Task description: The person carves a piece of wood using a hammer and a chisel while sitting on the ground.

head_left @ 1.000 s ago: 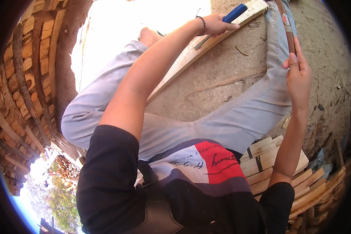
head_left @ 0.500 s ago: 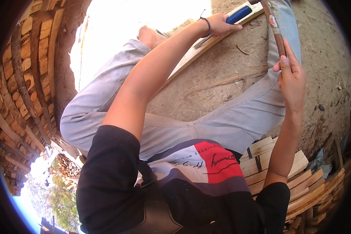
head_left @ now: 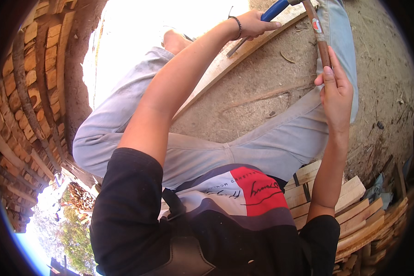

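Note:
A blue-handled chisel [head_left: 274,10] is in my left hand [head_left: 253,24], closed around it near the blade end of the handle. Its metal blade slants down to the left, with the tip at the long pale wooden plank [head_left: 234,64]. In my right hand [head_left: 338,94] I grip a hammer [head_left: 320,36] by the lower part of its brown wooden handle. The hammer head, partly cut off by the upper edge of the view, is at the butt of the chisel handle. Whether the two touch, I cannot tell.
The plank lies slantwise across the dirt ground [head_left: 234,108] between my legs in grey jeans [head_left: 267,133]. Stacked sawn planks [head_left: 354,225] lie at my right side. On the left rises a wall of piled wood blocks [head_left: 32,92]. Strong sunlight washes out the ground ahead.
My left hand and the chisel have shifted slightly left and away from me, and the chisel stands steeper. The hammer and my right hand have moved a little left.

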Motion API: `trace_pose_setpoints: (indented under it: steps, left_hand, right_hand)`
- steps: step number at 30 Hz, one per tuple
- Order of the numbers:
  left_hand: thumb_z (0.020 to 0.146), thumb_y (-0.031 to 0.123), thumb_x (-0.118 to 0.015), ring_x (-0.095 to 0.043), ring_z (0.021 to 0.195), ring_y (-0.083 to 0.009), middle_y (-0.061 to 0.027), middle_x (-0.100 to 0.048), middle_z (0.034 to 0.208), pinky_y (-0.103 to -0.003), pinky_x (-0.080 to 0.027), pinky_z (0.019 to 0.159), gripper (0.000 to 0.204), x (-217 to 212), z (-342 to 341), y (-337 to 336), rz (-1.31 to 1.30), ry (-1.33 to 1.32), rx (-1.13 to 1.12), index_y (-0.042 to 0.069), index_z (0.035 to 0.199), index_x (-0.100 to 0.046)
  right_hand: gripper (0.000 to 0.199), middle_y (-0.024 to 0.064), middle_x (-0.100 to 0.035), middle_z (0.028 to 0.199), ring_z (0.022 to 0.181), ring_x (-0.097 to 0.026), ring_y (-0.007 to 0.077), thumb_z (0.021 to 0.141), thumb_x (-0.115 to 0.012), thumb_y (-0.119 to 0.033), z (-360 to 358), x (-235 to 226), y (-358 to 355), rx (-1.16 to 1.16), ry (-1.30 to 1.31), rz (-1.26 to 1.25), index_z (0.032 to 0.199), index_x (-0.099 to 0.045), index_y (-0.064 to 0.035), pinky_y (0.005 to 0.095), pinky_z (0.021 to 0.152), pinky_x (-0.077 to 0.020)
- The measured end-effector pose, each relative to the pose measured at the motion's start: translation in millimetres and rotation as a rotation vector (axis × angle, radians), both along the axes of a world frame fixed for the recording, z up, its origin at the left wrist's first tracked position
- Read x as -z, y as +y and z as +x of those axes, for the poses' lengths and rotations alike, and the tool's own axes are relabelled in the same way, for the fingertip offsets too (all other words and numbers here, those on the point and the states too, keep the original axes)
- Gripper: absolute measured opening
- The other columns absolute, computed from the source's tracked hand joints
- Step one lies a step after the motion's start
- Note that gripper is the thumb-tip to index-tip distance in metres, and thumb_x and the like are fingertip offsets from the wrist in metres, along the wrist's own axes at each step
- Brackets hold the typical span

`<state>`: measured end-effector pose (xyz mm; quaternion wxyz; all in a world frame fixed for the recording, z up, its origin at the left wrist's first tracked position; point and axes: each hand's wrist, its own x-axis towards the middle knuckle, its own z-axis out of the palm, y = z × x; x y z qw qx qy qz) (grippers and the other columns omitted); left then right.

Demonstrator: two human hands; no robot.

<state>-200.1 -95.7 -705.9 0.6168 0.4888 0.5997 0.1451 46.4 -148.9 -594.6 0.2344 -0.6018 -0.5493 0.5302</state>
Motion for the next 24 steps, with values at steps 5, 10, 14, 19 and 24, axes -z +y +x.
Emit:
trace_pose_setpoints:
  steps: [5, 10, 14, 19, 24]
  left_hand:
    - [0.087, 0.054, -0.063, -0.043, 0.047, -0.0101, 0.0005, -0.044, 0.057, -0.025, -0.040, 0.047, 0.047, 8, 0, -4, 0.028, -0.018, -0.036, 0.009, 0.076, -0.052]
    - [0.092, 0.050, -0.057, -0.033, 0.042, -0.0061, 0.0035, -0.038, 0.053, -0.023, -0.030, 0.042, 0.043, 7, 1, -6, 0.043, -0.034, -0.011, 0.012, 0.074, -0.046]
    - [0.092, 0.050, -0.057, -0.033, 0.042, -0.0060, 0.0036, -0.037, 0.052, -0.023, -0.030, 0.042, 0.044, 1, 0, -8, 0.053, -0.022, 0.005, 0.012, 0.073, -0.046]
    - [0.086, 0.056, -0.063, -0.044, 0.047, -0.0098, 0.0006, -0.043, 0.056, -0.025, -0.041, 0.047, 0.050, 1, -3, -3, 0.051, 0.005, -0.003, 0.011, 0.073, -0.049]
    - [0.086, 0.057, -0.063, -0.043, 0.048, -0.0094, 0.0006, -0.042, 0.057, -0.025, -0.041, 0.048, 0.050, 8, -7, -6, 0.043, -0.026, -0.037, 0.011, 0.074, -0.049]
  right_hand:
    - [0.042, -0.0049, -0.052, 0.071, 0.052, -0.036, -0.0007, 0.100, -0.048, -0.014, -5, -6, 0, 0.018, -0.036, -0.001, 0.141, -0.046, -0.0099, 0.0164, 0.046, -0.0308]
    - [0.041, -0.0050, -0.053, 0.071, 0.051, -0.037, -0.0009, 0.100, -0.048, -0.016, -5, -8, 3, 0.033, -0.042, -0.004, 0.141, -0.047, -0.0107, 0.0164, 0.044, -0.0305]
    - [0.041, -0.0056, -0.053, 0.071, 0.051, -0.037, -0.0013, 0.100, -0.048, -0.017, -3, -9, 5, 0.038, -0.072, 0.027, 0.141, -0.047, -0.0108, 0.0161, 0.044, -0.0303]
    - [0.042, -0.0059, -0.053, 0.071, 0.050, -0.037, -0.0015, 0.100, -0.048, -0.017, -4, -11, 8, 0.036, -0.085, 0.060, 0.141, -0.047, -0.0094, 0.0155, 0.044, -0.0298]
    - [0.042, -0.0053, -0.054, 0.070, 0.050, -0.037, -0.0018, 0.099, -0.049, -0.017, -3, -9, 7, 0.026, -0.061, 0.047, 0.140, -0.047, -0.0090, 0.0151, 0.043, -0.0292]
